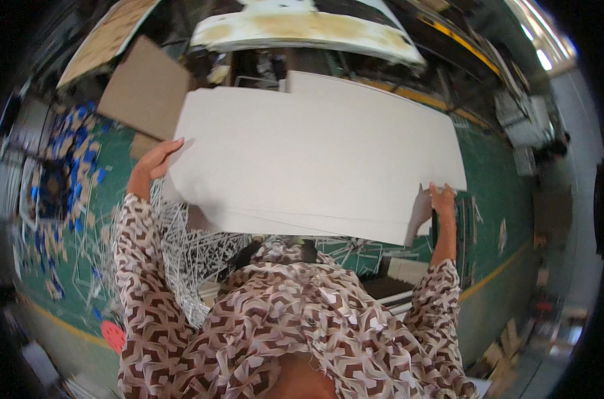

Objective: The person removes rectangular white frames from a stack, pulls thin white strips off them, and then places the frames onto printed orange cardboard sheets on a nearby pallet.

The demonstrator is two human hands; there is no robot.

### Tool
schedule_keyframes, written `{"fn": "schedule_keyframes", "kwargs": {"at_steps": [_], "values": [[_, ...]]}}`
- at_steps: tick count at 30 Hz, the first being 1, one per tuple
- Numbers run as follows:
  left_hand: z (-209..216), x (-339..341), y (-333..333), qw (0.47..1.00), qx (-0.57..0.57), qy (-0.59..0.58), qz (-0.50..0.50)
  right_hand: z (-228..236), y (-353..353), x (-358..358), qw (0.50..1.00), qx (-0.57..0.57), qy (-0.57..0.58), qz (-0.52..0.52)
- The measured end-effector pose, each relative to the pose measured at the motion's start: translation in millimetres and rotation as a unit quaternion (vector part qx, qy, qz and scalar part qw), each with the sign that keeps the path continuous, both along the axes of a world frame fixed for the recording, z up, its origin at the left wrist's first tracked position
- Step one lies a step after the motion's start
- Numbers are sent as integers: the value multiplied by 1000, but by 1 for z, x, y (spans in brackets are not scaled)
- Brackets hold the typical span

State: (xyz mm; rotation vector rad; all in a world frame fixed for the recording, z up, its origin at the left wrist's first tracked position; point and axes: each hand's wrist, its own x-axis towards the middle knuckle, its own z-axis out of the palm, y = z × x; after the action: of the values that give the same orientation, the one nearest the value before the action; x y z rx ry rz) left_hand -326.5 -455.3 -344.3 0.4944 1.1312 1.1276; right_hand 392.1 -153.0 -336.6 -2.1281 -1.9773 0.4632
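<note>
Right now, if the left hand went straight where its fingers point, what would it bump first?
Probably the white cardboard sheet: the left hand is at its left edge, though exact depth is hard to judge.

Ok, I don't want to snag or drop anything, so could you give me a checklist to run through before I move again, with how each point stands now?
1. Left grip on the left edge of the white sheets: ok, it touches there.
2. Right grip at their lower right edge: ok, fingertips are on it.
3. Near edges flush: not ok, separate edge lines show.
4. Space past the near edge free of loose strips: not ok, a white tangle shows there.
5. Sheets apart from the brown board at upper left: cannot tell, they overlap in view.
6. Support underneath: cannot tell, the underside is hidden.
</note>
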Motion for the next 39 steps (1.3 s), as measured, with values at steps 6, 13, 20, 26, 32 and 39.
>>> {"fn": "schedule_keyframes", "kwargs": {"at_steps": [6, 13, 20, 26, 32, 39], "values": [[20, 46, 75, 996, -81, -24, 17, 20, -45, -24, 932, -128, 298, -164], [33, 87, 69, 990, -53, 116, 67, 43, -80, -5, 872, -273, 396, -89], [49, 140, 108, 962, -70, 219, 144, 43, -12, 3, 897, -83, 399, -169], [104, 120, 136, 937, 121, 225, 240, 50, 36, 18, 832, 160, 529, -46], [123, 112, 154, 862, 342, 206, 313, 115, 99, 11, 796, 193, 573, 38], [104, 126, 139, 885, 262, 306, 233, 64, 105, 13, 768, 92, 627, 93]]}}
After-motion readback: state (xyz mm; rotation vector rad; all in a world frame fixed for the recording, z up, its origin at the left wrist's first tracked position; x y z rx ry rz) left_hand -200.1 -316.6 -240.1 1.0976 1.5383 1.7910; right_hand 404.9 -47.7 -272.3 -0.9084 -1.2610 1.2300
